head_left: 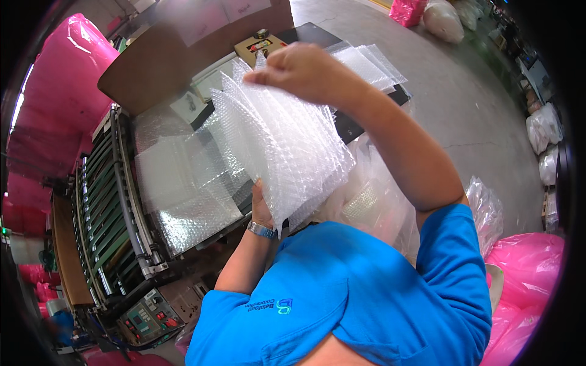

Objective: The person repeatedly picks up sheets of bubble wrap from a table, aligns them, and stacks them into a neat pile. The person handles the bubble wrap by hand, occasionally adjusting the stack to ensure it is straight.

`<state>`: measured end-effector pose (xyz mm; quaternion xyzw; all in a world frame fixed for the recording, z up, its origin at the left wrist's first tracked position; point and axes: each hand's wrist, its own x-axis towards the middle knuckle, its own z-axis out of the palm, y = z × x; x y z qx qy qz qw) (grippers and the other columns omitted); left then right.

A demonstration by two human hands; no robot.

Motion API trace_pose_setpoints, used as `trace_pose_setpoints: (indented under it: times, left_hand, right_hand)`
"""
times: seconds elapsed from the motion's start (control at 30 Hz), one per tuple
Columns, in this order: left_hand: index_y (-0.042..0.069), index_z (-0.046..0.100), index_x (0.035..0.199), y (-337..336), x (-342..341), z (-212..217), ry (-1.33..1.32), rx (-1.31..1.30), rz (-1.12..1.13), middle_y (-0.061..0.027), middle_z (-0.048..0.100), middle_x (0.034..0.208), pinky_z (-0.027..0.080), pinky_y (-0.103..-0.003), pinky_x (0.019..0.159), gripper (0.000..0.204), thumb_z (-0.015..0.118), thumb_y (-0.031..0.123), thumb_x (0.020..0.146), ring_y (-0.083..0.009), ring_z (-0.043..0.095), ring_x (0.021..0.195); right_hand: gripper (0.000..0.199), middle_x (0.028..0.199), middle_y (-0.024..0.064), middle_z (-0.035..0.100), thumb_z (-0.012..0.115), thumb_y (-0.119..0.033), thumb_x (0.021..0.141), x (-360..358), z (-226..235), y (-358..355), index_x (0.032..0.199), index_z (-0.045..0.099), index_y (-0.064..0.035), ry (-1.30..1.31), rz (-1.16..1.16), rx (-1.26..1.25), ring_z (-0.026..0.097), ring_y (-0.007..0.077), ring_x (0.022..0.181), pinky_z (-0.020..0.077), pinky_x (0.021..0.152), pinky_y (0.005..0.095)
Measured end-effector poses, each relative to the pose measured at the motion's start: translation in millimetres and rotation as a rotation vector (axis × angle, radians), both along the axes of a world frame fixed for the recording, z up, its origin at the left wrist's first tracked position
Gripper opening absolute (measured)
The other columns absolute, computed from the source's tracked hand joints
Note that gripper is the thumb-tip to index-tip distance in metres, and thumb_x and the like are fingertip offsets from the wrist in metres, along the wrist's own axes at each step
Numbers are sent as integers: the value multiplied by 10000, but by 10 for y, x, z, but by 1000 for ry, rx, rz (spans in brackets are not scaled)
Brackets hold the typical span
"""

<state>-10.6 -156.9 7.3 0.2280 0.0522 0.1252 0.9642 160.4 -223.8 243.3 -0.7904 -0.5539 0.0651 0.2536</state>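
A fanned stack of clear bubble wrap sheets (pixel 287 137) stands tilted up in front of my chest, its upper corners spread apart. My left hand (pixel 261 206), a metal watch on its wrist, grips the stack's lower left edge; most of its fingers are hidden behind the sheets. At the top corners my right hand (pixel 299 72) is raised with curled fingers, slightly blurred. Whether a sheet corner is pinched in it cannot be made out. More bubble wrap sheets (pixel 189 177) lie flat on the dark table to the left of the stack.
A machine with rollers and green belts (pixel 104 207) borders the table on the left, with a control panel (pixel 149 316) below. Behind stand a cardboard box (pixel 256 47) and another sheet pile (pixel 369 66). Clear plastic bags (pixel 378 195) and pink bags (pixel 528 262) are at right.
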Motion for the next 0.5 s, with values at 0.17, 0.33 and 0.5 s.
trace_pose_setpoints:
  times: [0.17, 0.33, 0.5]
  left_hand:
    - [55, 272, 1301, -76, 27, 46, 103, 75, 4, -160, 396, 1257, 415, -454, 903, 858, 635, 498, 661, -314, 440, 1115]
    - [47, 271, 1298, -25, 7, 70, 80, 46, -10, -164, 399, 1253, 401, -451, 915, 844, 632, 479, 670, -314, 433, 1122]
    - [42, 278, 1295, 31, 25, 24, 40, -36, -5, -163, 403, 1250, 399, -444, 915, 827, 629, 463, 675, -310, 436, 1117]
  right_hand:
    - [467, 750, 184, 598, 442, -453, 839, -86, -420, 173, 759, 589, -17, -54, 50, -43, 592, 312, 767, 451, 698, 406]
    - [475, 676, 140, 582, 424, -444, 862, 251, -329, 178, 751, 565, -6, -158, -239, 506, 587, 280, 660, 451, 628, 343]
    - [497, 535, -21, 424, 534, -492, 798, 457, -159, -119, 631, 485, -28, 122, -186, 718, 433, 73, 512, 382, 518, 225]
